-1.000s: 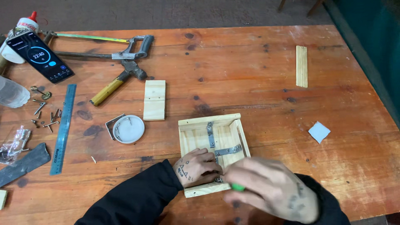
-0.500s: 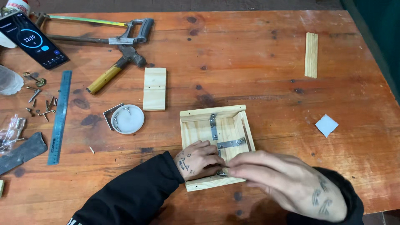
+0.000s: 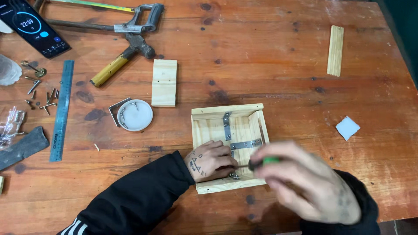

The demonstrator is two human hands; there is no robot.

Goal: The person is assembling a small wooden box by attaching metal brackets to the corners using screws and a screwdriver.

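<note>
The small open box of pale wood (image 3: 228, 146) sits near the front edge of the reddish wooden counter (image 3: 270, 65), and both hands are on it. The left hand (image 3: 209, 160) lies inside the box's near corner, fingers curled together and pressing down by a metal bracket. The right hand (image 3: 305, 185) is blurred, its fingers wrapped around a green-handled screwdriver (image 3: 261, 162) whose shaft points left toward that corner; exactly how tightly they close I cannot tell.

How far along? Three walls look to be standing, and two flat grey metal strips (image 3: 237, 138) already lie fixed across the floor of the box, one upright, one crosswise. The near-corner fitting seems to be the one in hand now, so I judge the fastening well underway but not finished.

Still unused: a short pale wooden board (image 3: 164, 82) beside a white round lid holding screws (image 3: 135, 115), and a narrow wooden slat (image 3: 335, 50) far right. Loose screws (image 3: 41, 93) lie by the blue ruler (image 3: 62, 111); hammer (image 3: 122, 61) and hacksaw (image 3: 111, 17) rest at the back.
</note>
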